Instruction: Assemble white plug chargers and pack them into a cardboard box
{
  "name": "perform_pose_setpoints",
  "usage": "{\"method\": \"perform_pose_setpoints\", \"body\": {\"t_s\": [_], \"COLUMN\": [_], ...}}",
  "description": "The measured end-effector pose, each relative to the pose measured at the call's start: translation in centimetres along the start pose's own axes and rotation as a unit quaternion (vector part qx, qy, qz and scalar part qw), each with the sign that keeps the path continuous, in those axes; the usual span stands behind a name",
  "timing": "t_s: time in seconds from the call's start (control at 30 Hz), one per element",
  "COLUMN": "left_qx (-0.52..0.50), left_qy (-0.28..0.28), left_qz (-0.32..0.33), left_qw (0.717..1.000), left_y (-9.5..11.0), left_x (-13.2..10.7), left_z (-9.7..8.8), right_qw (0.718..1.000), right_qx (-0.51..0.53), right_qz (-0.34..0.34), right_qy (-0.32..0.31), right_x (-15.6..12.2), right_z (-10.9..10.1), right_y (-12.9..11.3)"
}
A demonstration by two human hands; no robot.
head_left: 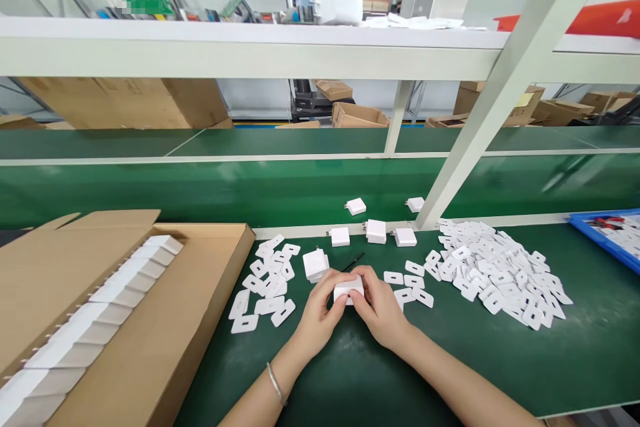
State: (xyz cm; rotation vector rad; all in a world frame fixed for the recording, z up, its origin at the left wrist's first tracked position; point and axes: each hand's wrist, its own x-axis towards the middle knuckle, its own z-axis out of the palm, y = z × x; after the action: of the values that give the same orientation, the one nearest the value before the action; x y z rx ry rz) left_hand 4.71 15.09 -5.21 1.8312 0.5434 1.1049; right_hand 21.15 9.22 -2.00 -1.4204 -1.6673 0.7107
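Between my two hands, above the green worktop, is a white charger point(349, 288). My left hand point(320, 307) grips its left side, and my right hand point(379, 303) grips its right side; both thumbs press on the face turned toward me. Just behind my left fingers stand some white chargers point(315, 263) close together. A thin black tool point(354, 261) lies beyond my fingertips. Flat white plates with a slot point(270, 305) are scattered left of my hands, and a few more slotted plates point(414, 281) lie to the right.
An open cardboard box point(200, 293) at left holds a row of white chargers point(125, 290). Several chargers point(375, 231) stand near the green belt point(250, 190). A large pile of slotted plates point(500, 273), a blue tray point(605, 243) and a slanting post point(480, 123) are at right.
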Motion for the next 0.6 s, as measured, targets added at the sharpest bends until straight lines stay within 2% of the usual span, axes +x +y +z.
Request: {"method": "perform_pose_setpoints", "body": {"t_s": [0.07,0.13,0.17,0.23,0.33,0.43,0.5,0.6], "left_qx": [0.043,0.12,0.164,0.229,0.249,0.249,0.245,0.22], "left_qy": [0.037,0.098,0.129,0.167,0.167,0.162,0.161,0.151], "left_qz": [0.006,0.011,0.01,0.002,-0.018,-0.035,-0.045,-0.054], "left_qw": [0.998,0.988,0.978,0.959,0.954,0.954,0.955,0.962], "left_y": [-0.3,-0.9,-1.2,-2.0,-3.2,-4.1,-4.3,-4.2], "left_x": [0.3,0.6,0.8,1.3,1.9,2.3,2.5,2.6], "left_z": [-0.4,-1.2,-1.7,-2.8,-4.4,-5.2,-5.4,-5.4], "right_qw": [0.996,0.984,0.973,0.958,0.931,0.904,0.889,0.875], "right_qx": [-0.072,-0.167,-0.227,-0.282,-0.349,-0.399,-0.426,-0.455], "right_qz": [-0.031,-0.022,0.011,0.054,0.108,0.134,0.137,0.125], "right_qy": [-0.048,-0.065,-0.05,-0.011,-0.025,-0.077,-0.101,-0.105], "right_x": [2.3,6.1,8.5,13.4,19.2,21.8,22.2,22.0], "right_z": [-1.4,-3.5,-4.7,-7.1,-10.3,-12.2,-12.8,-13.3], "right_y": [-0.2,0.2,0.7,2.0,4.4,6.3,7.0,7.2]}}
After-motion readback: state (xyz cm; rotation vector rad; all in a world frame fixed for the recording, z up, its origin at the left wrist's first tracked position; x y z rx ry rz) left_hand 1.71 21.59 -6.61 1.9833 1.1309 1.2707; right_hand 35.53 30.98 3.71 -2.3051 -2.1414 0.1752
